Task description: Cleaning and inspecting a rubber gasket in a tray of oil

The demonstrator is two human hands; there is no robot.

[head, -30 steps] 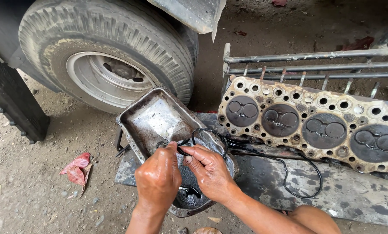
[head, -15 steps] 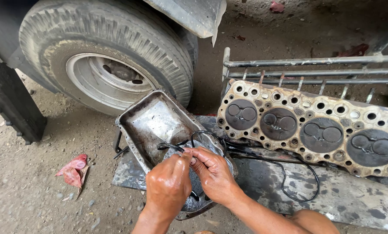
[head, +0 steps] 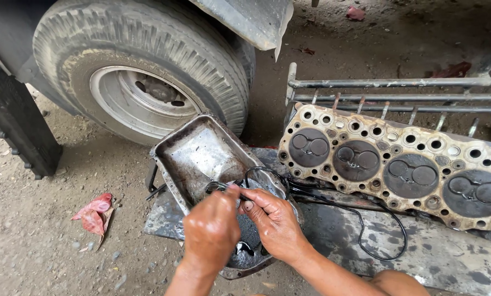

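Observation:
My left hand (head: 212,230) and my right hand (head: 275,222) meet over the near end of a dented metal tray (head: 193,151) that holds dark oily liquid. Both hands are wet and pinch a thin black rubber ring (head: 259,174) between fingertips, just above the tray. More thin black rings or cords (head: 385,244) trail to the right over a greasy metal sheet (head: 448,257). A rusty engine cylinder head (head: 399,170), with several round chambers facing up, lies on that sheet to the right of my hands.
A large truck wheel (head: 141,82) stands close behind the tray, with a mudguard (head: 251,19) above it. A metal rack (head: 393,90) lies behind the cylinder head. A red rag (head: 94,214) lies on the dirt ground at left.
My hands have shifted slightly along the tray while working the black ring between the fingers. The view has drifted a little; the tray and cylinder head stay where they were.

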